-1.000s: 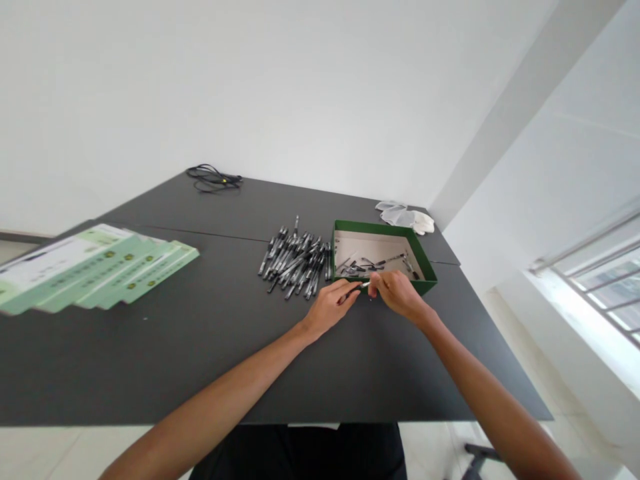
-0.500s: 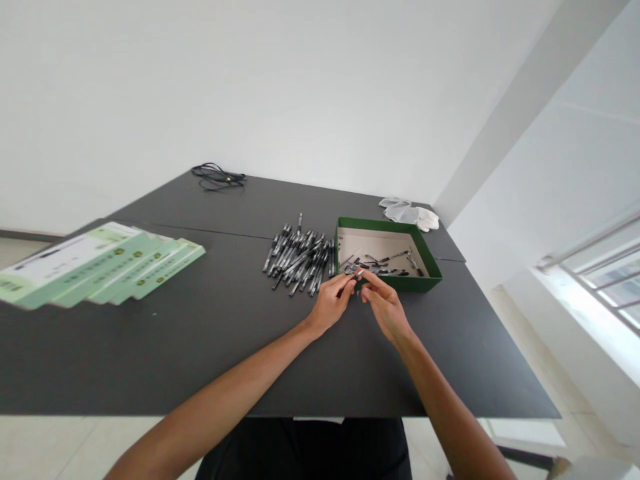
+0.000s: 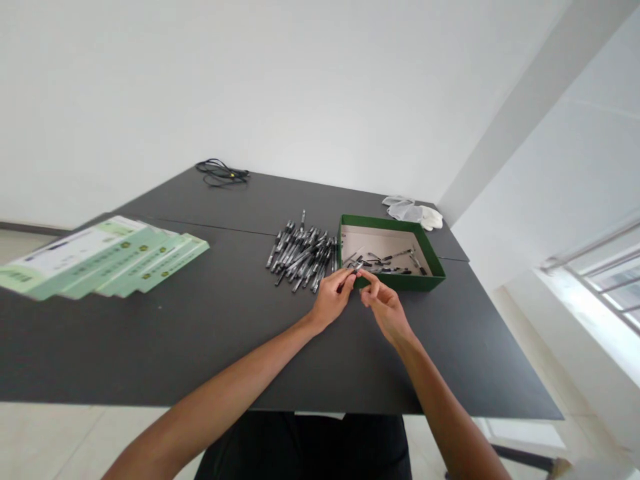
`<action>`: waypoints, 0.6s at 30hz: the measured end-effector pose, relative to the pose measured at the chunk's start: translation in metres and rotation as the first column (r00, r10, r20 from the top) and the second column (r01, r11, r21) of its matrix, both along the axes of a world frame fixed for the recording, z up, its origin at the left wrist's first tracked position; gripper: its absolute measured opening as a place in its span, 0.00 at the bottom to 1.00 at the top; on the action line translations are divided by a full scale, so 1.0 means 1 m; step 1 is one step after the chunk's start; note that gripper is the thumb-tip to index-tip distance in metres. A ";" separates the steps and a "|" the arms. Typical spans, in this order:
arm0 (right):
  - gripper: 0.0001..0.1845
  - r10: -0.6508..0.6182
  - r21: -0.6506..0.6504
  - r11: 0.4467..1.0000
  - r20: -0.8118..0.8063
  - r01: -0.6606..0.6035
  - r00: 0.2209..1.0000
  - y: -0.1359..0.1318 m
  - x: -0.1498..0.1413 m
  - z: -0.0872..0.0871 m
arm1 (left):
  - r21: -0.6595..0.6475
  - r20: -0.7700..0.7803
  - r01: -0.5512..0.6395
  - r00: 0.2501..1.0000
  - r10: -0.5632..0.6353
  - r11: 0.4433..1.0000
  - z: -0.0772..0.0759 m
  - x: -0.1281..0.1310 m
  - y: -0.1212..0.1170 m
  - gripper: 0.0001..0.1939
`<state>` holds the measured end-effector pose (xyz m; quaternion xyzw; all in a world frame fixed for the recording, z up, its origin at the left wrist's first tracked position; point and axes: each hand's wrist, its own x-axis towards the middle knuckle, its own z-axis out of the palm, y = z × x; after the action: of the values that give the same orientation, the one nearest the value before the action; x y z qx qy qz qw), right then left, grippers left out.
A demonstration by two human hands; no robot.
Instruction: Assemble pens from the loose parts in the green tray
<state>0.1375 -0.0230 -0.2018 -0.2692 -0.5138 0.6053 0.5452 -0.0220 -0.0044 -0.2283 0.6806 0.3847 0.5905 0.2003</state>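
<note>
Head view: flat black table (image 3: 270,327); clock centred on it. Fanned green-and-white printed booklets (image 3: 107,261), nine o'clock. Open green-walled, beige-floored box (image 3: 419,283), two o'clock. Heap of slim clear-and-black pens (image 3: 306,257), twelve. Left hand (image 3: 332,295): fingers closed on a slim dark pen (image 3: 358,267), at box's seven-o'clock corner. Right hand (image 3: 385,304): half curled, forefinger by pen's tip; cannot tell whether it grips.

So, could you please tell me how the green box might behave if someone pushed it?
The green box would probably slide rather than tip, being broad and low-walled. It is likely light, as its walls look thin. The loose slender pieces inside may shift or roll.
</note>
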 end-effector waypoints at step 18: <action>0.14 -0.109 -0.048 0.991 0.200 0.121 0.974 0.010 0.007 0.010 | -0.048 -0.026 0.019 0.999 -0.020 0.999 0.001 0.006 -0.004 0.15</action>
<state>0.1443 -0.0130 -0.1923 -0.3733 -0.5303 0.5581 0.5175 -0.0164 -0.0080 -0.2274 0.6870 0.3947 0.5701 0.2173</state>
